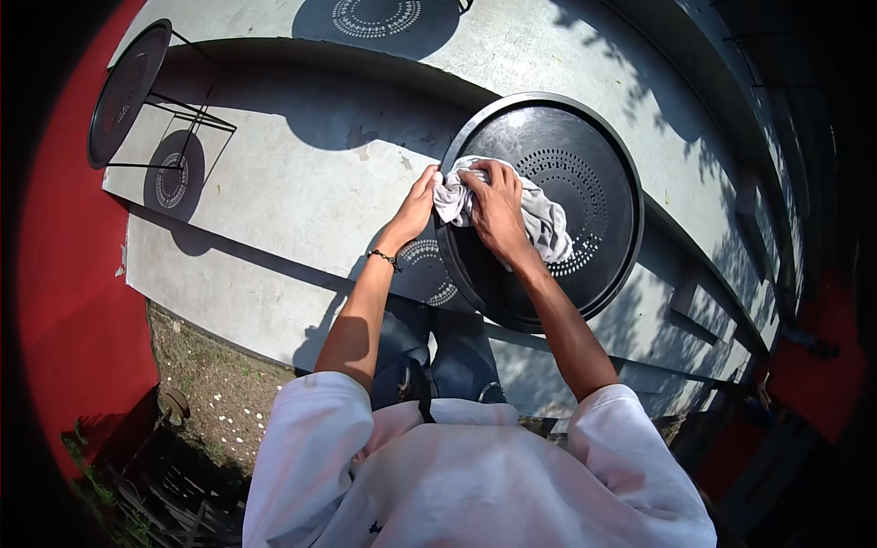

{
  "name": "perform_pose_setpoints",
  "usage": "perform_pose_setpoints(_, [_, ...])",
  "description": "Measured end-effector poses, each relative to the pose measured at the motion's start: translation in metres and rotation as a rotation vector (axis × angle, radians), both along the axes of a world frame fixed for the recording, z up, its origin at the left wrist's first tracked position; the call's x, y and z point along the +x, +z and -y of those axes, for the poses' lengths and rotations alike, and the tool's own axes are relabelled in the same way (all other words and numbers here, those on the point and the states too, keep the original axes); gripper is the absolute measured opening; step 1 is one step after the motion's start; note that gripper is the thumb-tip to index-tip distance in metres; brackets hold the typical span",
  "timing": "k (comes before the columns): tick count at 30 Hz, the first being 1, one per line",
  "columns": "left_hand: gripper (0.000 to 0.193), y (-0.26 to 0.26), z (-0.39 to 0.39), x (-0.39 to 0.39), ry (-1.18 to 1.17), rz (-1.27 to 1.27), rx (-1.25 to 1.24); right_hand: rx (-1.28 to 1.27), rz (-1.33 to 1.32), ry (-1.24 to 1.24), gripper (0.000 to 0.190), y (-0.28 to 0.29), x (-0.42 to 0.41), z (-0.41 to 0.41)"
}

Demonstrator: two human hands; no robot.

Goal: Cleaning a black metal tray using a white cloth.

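A round black tabletop (575, 130) with a raised rim and rings of punched holes is in front of me, slightly right of the view's middle. My left hand (413, 209) grips its left rim, a dark bracelet around the wrist. A crumpled grey-white cloth (550, 222) lies on the black surface, covering part of the perforated pattern. My right hand (499, 205) presses on this cloth with bent fingers gathered into it. One end of the cloth reaches the rim beside my left hand. Whatever supports the tabletop is hidden beneath it.
Pale concrete steps (288, 185) run across the view, their edges dropping between levels. At upper left stands another round black table (130, 96) on thin metal legs. A red wall (68, 240) borders the left side. Gravelly soil (212, 383) and a green plant (96, 472) lie lower left.
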State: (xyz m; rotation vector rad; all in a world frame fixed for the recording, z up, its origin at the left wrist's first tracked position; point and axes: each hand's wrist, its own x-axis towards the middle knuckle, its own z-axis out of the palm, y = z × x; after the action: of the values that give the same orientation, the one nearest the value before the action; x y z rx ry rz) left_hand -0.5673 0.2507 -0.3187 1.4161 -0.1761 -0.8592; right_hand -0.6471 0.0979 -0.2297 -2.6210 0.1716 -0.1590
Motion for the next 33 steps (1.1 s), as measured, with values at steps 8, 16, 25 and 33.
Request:
perform_pose_setpoints(8, [0.05, 0.022, 0.005, -0.002, -0.002, 0.132, 0.061, 0.115, -0.411, 0.445, 0.049, 0.062, -0.153, 0.023])
perform_pose_setpoints(16, [0.043, 0.015, 0.016, -0.012, 0.054, 0.257, 0.199, -0.245, -0.524, 0.567, 0.044, 0.06, -0.22, 0.111])
perform_pose_setpoints(25, [0.053, 0.042, 0.032, -0.029, 0.25, 0.421, 0.376, -0.059, -0.182, -0.212, 0.045, 0.022, -0.127, -0.07])
perform_pose_setpoints(33, [0.041, 0.044, 0.033, -0.032, 0.291, 0.588, 0.602, -0.01, -0.201, 0.034, 0.048, 0.029, -0.154, -0.038])
